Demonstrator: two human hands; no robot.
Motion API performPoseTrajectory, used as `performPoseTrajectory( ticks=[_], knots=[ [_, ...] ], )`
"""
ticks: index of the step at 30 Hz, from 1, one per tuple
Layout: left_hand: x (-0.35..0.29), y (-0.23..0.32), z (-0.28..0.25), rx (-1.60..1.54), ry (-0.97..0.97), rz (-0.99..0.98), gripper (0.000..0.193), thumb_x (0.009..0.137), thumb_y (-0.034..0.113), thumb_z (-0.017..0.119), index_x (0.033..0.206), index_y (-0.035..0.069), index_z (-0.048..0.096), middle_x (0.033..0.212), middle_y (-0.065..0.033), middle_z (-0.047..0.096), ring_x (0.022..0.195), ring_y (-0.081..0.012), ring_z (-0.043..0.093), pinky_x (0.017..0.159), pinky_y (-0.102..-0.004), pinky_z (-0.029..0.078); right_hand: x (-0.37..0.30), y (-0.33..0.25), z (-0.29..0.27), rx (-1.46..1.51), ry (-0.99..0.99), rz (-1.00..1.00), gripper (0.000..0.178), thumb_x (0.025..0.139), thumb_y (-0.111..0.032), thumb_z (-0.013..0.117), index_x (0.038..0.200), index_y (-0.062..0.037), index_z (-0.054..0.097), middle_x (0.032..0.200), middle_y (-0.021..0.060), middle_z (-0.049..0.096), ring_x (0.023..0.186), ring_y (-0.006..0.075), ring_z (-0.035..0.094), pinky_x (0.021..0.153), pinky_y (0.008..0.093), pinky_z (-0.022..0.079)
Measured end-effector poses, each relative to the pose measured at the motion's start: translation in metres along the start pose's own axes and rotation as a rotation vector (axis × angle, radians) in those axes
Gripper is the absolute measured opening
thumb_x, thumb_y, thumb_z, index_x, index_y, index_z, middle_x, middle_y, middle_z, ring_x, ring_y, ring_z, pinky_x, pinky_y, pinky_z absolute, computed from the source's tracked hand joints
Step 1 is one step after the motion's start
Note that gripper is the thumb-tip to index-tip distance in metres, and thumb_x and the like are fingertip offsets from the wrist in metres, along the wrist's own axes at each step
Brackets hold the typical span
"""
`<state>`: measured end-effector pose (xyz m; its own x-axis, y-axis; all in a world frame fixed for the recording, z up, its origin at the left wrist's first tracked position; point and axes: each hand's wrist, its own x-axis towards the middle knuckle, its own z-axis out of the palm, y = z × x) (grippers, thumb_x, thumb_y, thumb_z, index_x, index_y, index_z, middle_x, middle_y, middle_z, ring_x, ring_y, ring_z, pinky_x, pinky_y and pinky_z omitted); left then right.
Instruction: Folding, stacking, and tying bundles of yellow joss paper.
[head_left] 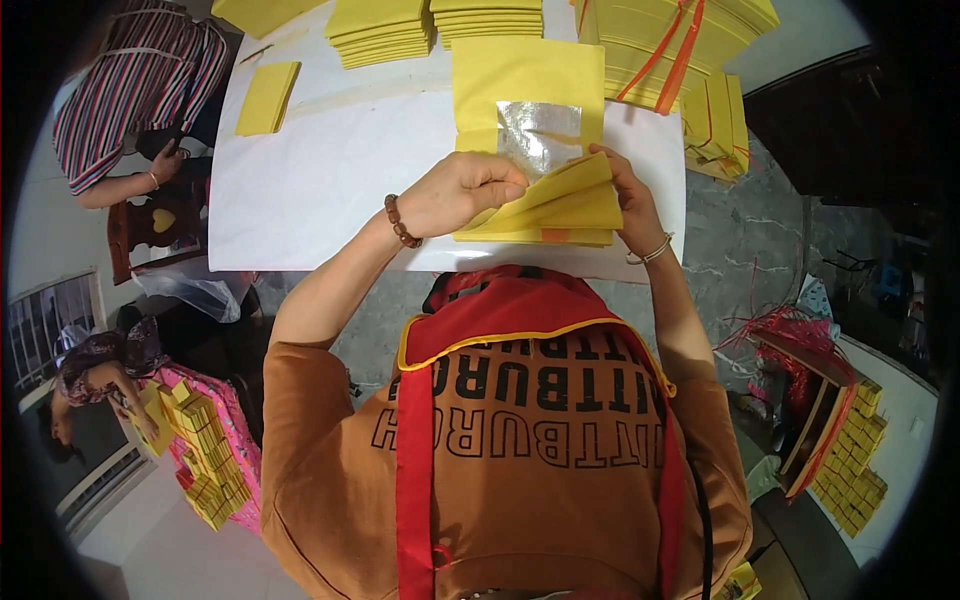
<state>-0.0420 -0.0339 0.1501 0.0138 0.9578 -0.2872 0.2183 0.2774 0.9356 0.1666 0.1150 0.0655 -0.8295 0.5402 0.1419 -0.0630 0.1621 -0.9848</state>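
On the white table in front of me lies a yellow paper sheet (475,85) with a square silver foil patch (540,130), like joss paper. Its near part is lifted into a loose, creased fold (570,200) that covers the lower edge of the foil. My left hand (465,195), with a brown bead bracelet, is closed in a pinch at the left end of this fold. My right hand (630,195) grips the fold's right edge, its fingers partly hidden by the paper. More yellow paper shows beneath, with a small orange patch along the near edge.
Stacks of folded yellow paper (378,30) stand at the table's far side. A bigger yellow bundle with red ties (690,50) sits at far right. One folded yellow piece (268,98) lies at left. Two other people are on the left, one in a striped shirt (150,80).
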Motion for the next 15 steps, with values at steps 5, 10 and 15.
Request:
performPoseTrajectory(
  ticks=[5, 10, 15],
  knots=[
    [0.0007, -0.0012, -0.0016, 0.015, -0.034, 0.003, 0.019, 0.09, 0.016, 0.054, 0.094, -0.001, 0.06, 0.08, 0.0011, 0.056, 0.075, -0.0056, 0.047, 0.068, -0.0206, 0.04, -0.0012, 0.0046, -0.0043, -0.099, -0.076, -0.046, 0.049, 0.076, -0.006, 0.065, 0.122, -0.0055, 0.048, 0.136, 0.0076, 0.035, 0.124, 0.0193, 0.038, 0.103, 0.0316, 0.03],
    [0.0006, 0.0003, -0.0026, 0.012, -0.056, 0.007, 0.019, 0.09, 0.015, 0.053, 0.094, -0.002, 0.06, 0.082, 0.0002, 0.057, 0.076, -0.006, 0.049, 0.07, -0.0211, 0.041, -0.0007, 0.0071, -0.0035, -0.08, -0.037, -0.03, 0.049, 0.068, -0.003, 0.069, 0.115, -0.008, 0.054, 0.13, 0.0099, 0.043, 0.123, 0.023, 0.038, 0.101, 0.0328, 0.031],
    [0.0005, 0.0009, -0.0033, 0.005, -0.057, 0.023, 0.019, 0.09, 0.015, 0.053, 0.096, -0.002, 0.06, 0.085, -0.0019, 0.059, 0.078, -0.0076, 0.051, 0.072, -0.0221, 0.042, 0.0031, 0.001, -0.0015, -0.068, -0.049, -0.057, 0.044, 0.069, -0.003, 0.069, 0.111, -0.0084, 0.057, 0.121, 0.0064, 0.051, 0.122, 0.024, 0.039, 0.101, 0.0343, 0.031]
  ],
)
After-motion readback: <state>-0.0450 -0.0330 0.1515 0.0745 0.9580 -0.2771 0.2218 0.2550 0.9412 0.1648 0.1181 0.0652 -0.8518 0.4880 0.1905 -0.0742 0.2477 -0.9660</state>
